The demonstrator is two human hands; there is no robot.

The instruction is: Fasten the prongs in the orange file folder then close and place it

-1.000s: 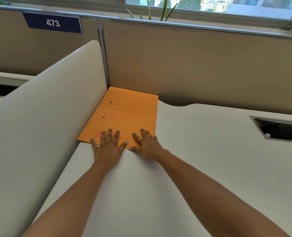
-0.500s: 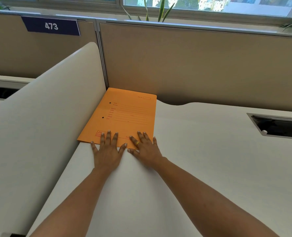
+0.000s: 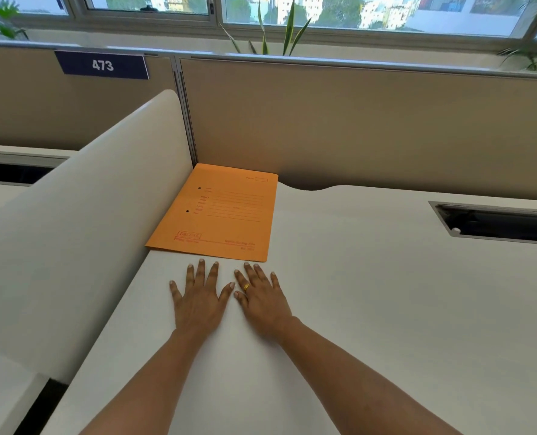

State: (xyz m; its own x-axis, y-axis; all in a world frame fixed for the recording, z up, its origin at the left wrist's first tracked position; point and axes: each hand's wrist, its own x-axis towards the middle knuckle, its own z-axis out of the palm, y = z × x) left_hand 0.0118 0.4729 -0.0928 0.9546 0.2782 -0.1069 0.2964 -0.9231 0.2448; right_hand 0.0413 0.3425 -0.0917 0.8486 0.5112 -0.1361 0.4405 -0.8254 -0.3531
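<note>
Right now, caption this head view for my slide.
Closed orange file folder placed in the desk corner, both hands flat just short of it.

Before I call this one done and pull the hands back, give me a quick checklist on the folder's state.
1. orange file folder closed, cover flat: ok.
2. Prongs fastened inside: cannot tell, the cover hides them; only two dark holes show.
3. Folder tucked into the corner by the white side divider and back partition: ok.
4. Folder fully on the desk: ok.
5. left hand off the folder, flat on the desk: ok.
6. right hand off the folder, empty: ok.
</note>
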